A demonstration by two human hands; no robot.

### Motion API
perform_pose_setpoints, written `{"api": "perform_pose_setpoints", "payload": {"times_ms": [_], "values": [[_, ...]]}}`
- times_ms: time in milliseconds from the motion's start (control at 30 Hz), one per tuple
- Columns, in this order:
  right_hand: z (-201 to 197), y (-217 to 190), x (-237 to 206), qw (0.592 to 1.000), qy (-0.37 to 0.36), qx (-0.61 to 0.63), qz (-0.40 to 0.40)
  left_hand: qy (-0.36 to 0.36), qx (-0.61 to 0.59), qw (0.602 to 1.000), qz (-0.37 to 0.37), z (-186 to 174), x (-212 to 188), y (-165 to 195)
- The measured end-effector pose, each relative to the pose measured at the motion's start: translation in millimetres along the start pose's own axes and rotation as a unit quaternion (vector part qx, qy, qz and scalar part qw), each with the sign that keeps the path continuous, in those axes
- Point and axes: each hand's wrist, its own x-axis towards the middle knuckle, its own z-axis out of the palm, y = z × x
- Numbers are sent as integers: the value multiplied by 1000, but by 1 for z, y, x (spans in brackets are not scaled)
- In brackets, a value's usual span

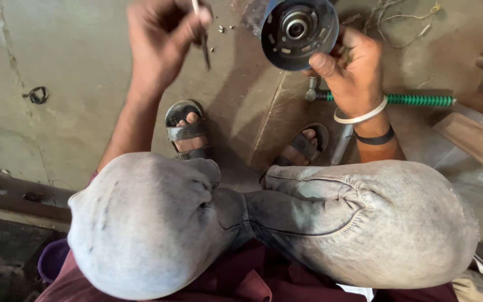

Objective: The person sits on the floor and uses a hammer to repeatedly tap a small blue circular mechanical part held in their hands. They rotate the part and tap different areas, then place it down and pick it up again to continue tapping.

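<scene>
The only bowl-like thing here is the round dark metal housing [298,32], cup-shaped and turned with its open side toward the camera; inside it sit a bright central hub ringed by a few pale slots, and nothing loose lies in it.

Going from the left: a small black clip [37,94] lies alone on the concrete floor [74,61]. The left hand [160,39] is cut off at the top edge, so its upper fingers cannot be seen; it is closed in a pinch around a thin dark tool [204,47], whose upper end runs out of the picture and whose tip points down, apart from the housing. A few tiny screws [222,28] are scattered on the floor just beside that tool (too small to tell their kind). Below, two sandalled feet [187,130] show between the raised knees in grey trousers [157,223], which hide much of the floor.

The right hand [352,70] grips the housing from its right side, thumb pressed on the rim and fingers curled behind it, out of sight. A white bangle [360,117] and a black band circle that wrist. Behind the hand lies a green-handled tool [415,99], its middle hidden by the wrist. Thin wires [398,19] trail at the top right.
</scene>
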Motion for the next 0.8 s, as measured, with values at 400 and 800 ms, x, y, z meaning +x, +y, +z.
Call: {"api": "perform_pose_setpoints", "payload": {"times_ms": [400, 800], "values": [[16, 120, -46, 973, -57, -99, 203, -76, 508, 852, -98, 33, -71, -136], [33, 133, -42, 925, 71, -370, -39, 26, 507, 861, 28, 7, -29, -131]]}}
